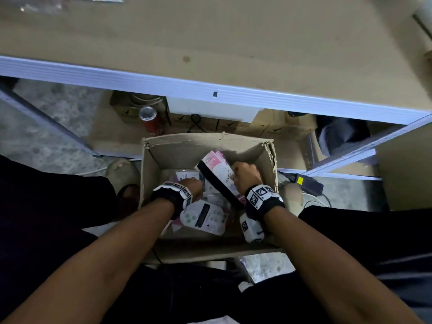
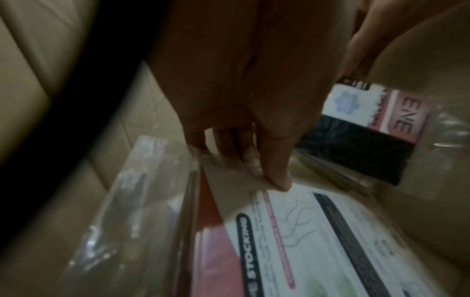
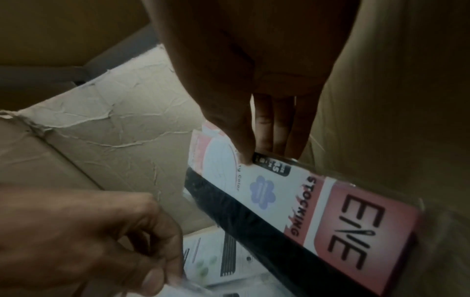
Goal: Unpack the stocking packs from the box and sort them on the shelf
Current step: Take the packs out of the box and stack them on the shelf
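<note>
An open cardboard box point(image 1: 233, 142) on the floor holds several stocking packs in clear wrap. My right hand point(image 1: 245, 171) grips a pink, white and black pack point(image 1: 219, 174) at its top edge, tilted on its side against the box's right wall; the right wrist view shows the thumb on its front and fingers behind the pack point(image 3: 292, 201). My left hand point(image 1: 190, 183) is low in the box and pinches the corner of a white pack point(image 2: 292, 221) between thumb and fingers point(image 2: 279, 176). More packs point(image 1: 205, 216) lie flat on the box bottom.
A shelf board point(image 1: 210, 31) with a white front rail point(image 1: 210, 92) runs above the box. Under it stand a red can point(image 1: 150, 121) and cardboard cartons. My feet flank the box on the concrete floor. A black adapter point(image 1: 309, 182) lies at the right.
</note>
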`<state>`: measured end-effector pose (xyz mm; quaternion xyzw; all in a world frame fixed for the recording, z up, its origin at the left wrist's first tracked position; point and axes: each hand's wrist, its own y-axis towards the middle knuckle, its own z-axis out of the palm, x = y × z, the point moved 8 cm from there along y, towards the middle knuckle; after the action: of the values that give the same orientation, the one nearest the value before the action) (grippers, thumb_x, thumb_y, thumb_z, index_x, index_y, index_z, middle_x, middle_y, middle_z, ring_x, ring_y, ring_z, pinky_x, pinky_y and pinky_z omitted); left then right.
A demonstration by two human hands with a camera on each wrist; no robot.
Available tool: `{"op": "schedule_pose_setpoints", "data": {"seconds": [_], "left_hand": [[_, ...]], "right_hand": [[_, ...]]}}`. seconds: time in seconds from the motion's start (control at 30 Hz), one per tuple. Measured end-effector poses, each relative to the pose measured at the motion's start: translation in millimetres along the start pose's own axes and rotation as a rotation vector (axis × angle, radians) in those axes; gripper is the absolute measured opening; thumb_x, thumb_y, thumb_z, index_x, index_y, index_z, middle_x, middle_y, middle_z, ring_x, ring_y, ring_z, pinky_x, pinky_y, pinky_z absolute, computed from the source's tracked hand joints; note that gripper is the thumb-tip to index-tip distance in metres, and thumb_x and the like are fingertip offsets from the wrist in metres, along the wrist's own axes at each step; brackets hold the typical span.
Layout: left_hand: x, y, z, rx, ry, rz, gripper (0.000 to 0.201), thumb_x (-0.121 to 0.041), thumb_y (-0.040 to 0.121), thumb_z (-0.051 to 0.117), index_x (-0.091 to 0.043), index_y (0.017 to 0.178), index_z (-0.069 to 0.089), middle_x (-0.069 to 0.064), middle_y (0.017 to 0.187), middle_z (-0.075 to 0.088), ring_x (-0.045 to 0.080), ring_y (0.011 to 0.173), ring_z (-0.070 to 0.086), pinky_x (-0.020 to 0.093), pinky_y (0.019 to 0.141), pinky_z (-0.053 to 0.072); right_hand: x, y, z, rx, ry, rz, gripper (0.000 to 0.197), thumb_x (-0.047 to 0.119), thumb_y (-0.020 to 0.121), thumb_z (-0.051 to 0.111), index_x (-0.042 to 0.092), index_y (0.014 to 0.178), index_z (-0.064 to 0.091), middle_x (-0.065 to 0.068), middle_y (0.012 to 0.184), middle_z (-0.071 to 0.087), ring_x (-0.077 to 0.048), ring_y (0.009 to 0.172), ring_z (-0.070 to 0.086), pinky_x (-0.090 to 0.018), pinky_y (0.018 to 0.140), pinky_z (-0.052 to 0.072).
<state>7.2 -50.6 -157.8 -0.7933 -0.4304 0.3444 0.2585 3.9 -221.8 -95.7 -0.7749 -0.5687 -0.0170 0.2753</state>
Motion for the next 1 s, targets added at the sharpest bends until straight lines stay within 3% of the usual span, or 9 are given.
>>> {"op": "schedule_pose_setpoints", "data": {"seconds": [0.2,0.3,0.4,0.5,0.6,0.7,0.9,0.93,1.0], "left_hand": [[-24.9,-53.8,-54.9,-0.228,0.009,0.078,0.019,-0.007,0.092,0.053,-0.001,0.099,0.070,0.021,0.102,0.069,0.035,0.096,0.065,0.035,0.079,0.050],[-33.6,-84.3,-81.0,-0.304,0.086,0.086,0.019,-0.004,0.089,0.055,-0.009,0.095,0.072,0.012,0.101,0.071,0.031,0.097,0.066,0.030,0.077,0.048],[-41.3,-115.9,-107.5,-0.407,0.100,0.119,0.019,-0.002,0.086,0.059,-0.012,0.095,0.073,0.007,0.102,0.071,0.028,0.097,0.066,0.032,0.082,0.052],[-49.0,-151.4,-136.3,-0.521,0.053,0.161,0.015,-0.008,0.091,0.062,-0.015,0.098,0.074,0.005,0.104,0.072,0.023,0.097,0.066,0.033,0.088,0.053],[-58.4,-186.2,-165.0,-0.632,0.038,0.205,0.016,-0.010,0.094,0.060,-0.016,0.100,0.074,0.001,0.104,0.071,0.015,0.093,0.062,0.023,0.081,0.046],[-64.1,-221.9,-195.9,-0.714,-0.001,0.227,0.017,-0.009,0.095,0.058,-0.013,0.102,0.073,0.000,0.101,0.070,0.016,0.088,0.063,0.026,0.077,0.048],[-62.7,-286.9,-250.2,-0.874,-0.134,0.292,0.007,-0.011,0.094,0.064,-0.010,0.095,0.071,0.003,0.092,0.069,0.015,0.082,0.061,0.021,0.073,0.042],[-61.3,-297.4,-259.4,-0.913,-0.156,0.301,0.006,-0.011,0.094,0.064,-0.012,0.093,0.071,0.001,0.090,0.068,0.014,0.082,0.060,0.019,0.072,0.041],[-58.0,-315.4,-275.2,-0.971,-0.192,0.309,0.011,-0.011,0.095,0.063,-0.009,0.101,0.072,0.001,0.093,0.068,0.013,0.085,0.059,0.018,0.072,0.042]], "right_hand": [[56.0,-14.0,-62.5,-0.155,-0.070,-0.225,0.028,0.012,0.088,0.057,0.022,0.113,0.066,-0.016,0.111,0.069,-0.036,0.102,0.064,-0.037,0.085,0.051],[81.0,-33.3,-99.0,-0.235,-0.115,-0.343,0.034,0.010,0.086,0.060,0.024,0.117,0.066,-0.015,0.108,0.071,-0.035,0.099,0.066,-0.037,0.081,0.052],[96.2,-50.2,-134.4,-0.225,-0.167,-0.361,0.026,0.007,0.086,0.060,0.018,0.109,0.067,-0.013,0.104,0.071,-0.033,0.098,0.067,-0.035,0.081,0.053],[106.8,-70.6,-173.9,-0.264,-0.200,-0.363,0.029,0.006,0.087,0.062,0.020,0.113,0.065,-0.004,0.104,0.073,-0.026,0.103,0.064,-0.031,0.081,0.051],[116.3,-97.9,-215.8,-0.347,-0.174,-0.378,0.029,0.009,0.087,0.066,0.018,0.114,0.066,-0.006,0.106,0.072,-0.027,0.105,0.063,-0.031,0.086,0.051],[120.8,-125.8,-259.2,-0.436,-0.129,-0.375,0.024,0.014,0.089,0.066,0.014,0.113,0.067,-0.009,0.110,0.071,-0.029,0.103,0.064,-0.036,0.091,0.051],[100.2,-163.6,-336.7,-0.570,0.127,-0.336,0.010,0.022,0.088,0.067,0.019,0.098,0.068,-0.004,0.092,0.072,-0.014,0.069,0.062,-0.015,0.062,0.047],[95.6,-166.9,-346.3,-0.577,0.187,-0.336,0.008,0.023,0.088,0.068,0.020,0.096,0.067,-0.003,0.089,0.072,-0.013,0.068,0.063,-0.017,0.064,0.051],[86.6,-168.8,-360.9,-0.560,0.332,-0.323,0.010,0.024,0.088,0.069,0.019,0.096,0.066,-0.003,0.086,0.072,-0.021,0.077,0.068,-0.037,0.081,0.059]]}}
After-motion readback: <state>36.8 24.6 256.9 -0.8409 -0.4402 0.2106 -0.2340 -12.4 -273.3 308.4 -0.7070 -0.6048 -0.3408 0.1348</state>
